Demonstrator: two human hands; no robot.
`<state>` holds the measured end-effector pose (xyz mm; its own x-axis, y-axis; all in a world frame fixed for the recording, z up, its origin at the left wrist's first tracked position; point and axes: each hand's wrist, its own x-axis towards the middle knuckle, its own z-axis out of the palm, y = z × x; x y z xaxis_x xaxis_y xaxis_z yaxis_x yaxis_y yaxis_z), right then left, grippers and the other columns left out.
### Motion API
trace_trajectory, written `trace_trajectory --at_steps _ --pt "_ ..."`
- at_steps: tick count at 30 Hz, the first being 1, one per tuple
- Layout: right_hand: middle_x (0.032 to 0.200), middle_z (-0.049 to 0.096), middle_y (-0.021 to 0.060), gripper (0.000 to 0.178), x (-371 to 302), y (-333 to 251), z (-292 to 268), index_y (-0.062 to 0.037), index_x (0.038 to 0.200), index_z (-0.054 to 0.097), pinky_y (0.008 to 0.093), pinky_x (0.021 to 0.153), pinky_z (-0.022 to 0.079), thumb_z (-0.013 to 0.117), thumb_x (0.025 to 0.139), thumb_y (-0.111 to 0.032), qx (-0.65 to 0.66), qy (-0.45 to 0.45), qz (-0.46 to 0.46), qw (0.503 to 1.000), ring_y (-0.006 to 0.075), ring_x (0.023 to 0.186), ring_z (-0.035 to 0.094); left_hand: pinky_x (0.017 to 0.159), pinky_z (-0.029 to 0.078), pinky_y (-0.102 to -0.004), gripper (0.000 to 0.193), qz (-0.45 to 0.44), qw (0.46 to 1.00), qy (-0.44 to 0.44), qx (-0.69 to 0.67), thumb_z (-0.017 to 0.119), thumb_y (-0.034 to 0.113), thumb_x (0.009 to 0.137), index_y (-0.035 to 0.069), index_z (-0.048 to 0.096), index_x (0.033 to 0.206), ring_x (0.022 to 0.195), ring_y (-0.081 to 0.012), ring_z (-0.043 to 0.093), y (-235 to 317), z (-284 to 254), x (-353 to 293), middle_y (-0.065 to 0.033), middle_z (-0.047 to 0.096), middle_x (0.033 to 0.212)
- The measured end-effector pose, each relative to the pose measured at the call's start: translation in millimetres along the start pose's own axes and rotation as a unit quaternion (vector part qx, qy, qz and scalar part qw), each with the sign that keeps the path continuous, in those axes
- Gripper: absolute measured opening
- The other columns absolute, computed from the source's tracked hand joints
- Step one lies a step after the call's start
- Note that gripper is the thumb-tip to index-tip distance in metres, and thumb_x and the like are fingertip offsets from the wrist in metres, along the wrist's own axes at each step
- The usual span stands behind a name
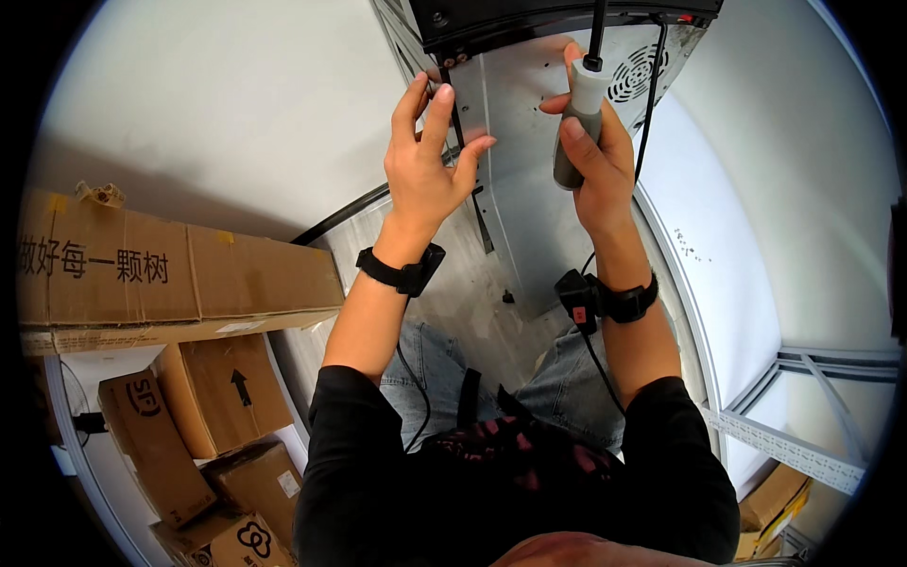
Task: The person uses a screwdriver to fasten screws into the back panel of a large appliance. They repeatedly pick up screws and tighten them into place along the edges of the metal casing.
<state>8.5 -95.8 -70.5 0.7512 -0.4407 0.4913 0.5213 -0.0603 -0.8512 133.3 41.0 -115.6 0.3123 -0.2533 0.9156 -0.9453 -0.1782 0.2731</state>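
A grey-handled screwdriver (578,123) is gripped in my right hand (605,161). Its black shaft points up past the top of the picture, so the tip is out of view. Behind it stands a silver metal cabinet (520,208) with a black upper section (529,21) and a round vent (638,74). My left hand (430,156) is raised by the cabinet's left edge, its fingers apart and holding nothing. Whether those fingertips touch the edge, I cannot tell. A black cable (650,104) hangs down the panel to the right of the screwdriver.
Cardboard boxes are stacked at the left, a long one (179,274) above several smaller ones (227,397). White walls flank the cabinet. At the right, a metal frame (794,439) juts out above another carton (770,501). Black straps with small devices (406,271) circle both wrists, trailing thin cables.
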Motion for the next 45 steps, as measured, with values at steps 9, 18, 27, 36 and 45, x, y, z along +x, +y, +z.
trace_trajectory --at_steps 9,18,27,36,45 --pt "0.078 0.060 0.0024 0.033 -20.5 -21.5 -24.0 -0.0018 0.111 0.056 0.0194 0.054 0.037 0.058 0.090 -0.027 -0.071 0.021 0.037 0.997 0.0062 0.058 0.047 0.071 0.056 -0.0324 0.064 -0.027 0.999 -0.022 0.027 0.084 0.023 0.062 0.020 0.059 0.121 0.091 -0.0283 0.064 6.7 -6.9 6.4 -0.0175 0.053 0.121" --pt "0.085 0.056 0.0031 0.034 -105.3 -42.7 -38.5 -0.0035 0.115 0.049 0.0209 0.058 0.040 0.062 0.085 -0.009 -0.131 0.023 0.212 0.968 0.0074 0.066 0.050 0.055 0.055 -0.0258 0.071 0.019 0.999 0.000 0.044 0.087 0.026 0.060 0.013 0.056 0.123 0.075 -0.0194 0.063 2.2 -5.0 7.5 -0.0150 0.054 0.119" --pt "0.074 0.059 0.0108 0.027 -113.3 -29.0 -21.6 -0.0053 0.110 0.050 0.0289 0.061 0.044 0.060 0.086 -0.013 -0.294 -0.026 0.173 0.940 0.0210 0.065 0.058 0.064 0.057 -0.0300 0.070 -0.039 0.999 -0.023 0.022 0.085 0.018 0.058 0.023 0.058 0.123 0.092 -0.0270 0.067 7.6 -8.8 8.4 -0.0147 0.052 0.119" --pt "0.074 0.059 0.0117 0.027 -110.9 -29.7 -19.4 -0.0054 0.110 0.050 0.0306 0.062 0.044 0.060 0.086 -0.015 -0.280 -0.032 0.202 0.938 0.0238 0.066 0.059 0.068 0.057 -0.0312 0.074 -0.039 0.999 -0.020 0.020 0.083 0.011 0.057 0.022 0.056 0.125 0.092 -0.0295 0.067 8.8 -7.8 6.5 -0.0161 0.052 0.120" --pt "0.076 0.059 0.0119 0.028 -109.2 -27.3 -17.3 -0.0053 0.111 0.050 0.0308 0.064 0.044 0.059 0.087 -0.017 -0.275 -0.029 0.212 0.937 0.0235 0.067 0.058 0.071 0.057 -0.0313 0.073 -0.033 0.999 -0.014 0.013 0.082 0.010 0.058 0.021 0.057 0.125 0.094 -0.0298 0.066 10.6 -8.4 7.9 -0.0169 0.052 0.120"
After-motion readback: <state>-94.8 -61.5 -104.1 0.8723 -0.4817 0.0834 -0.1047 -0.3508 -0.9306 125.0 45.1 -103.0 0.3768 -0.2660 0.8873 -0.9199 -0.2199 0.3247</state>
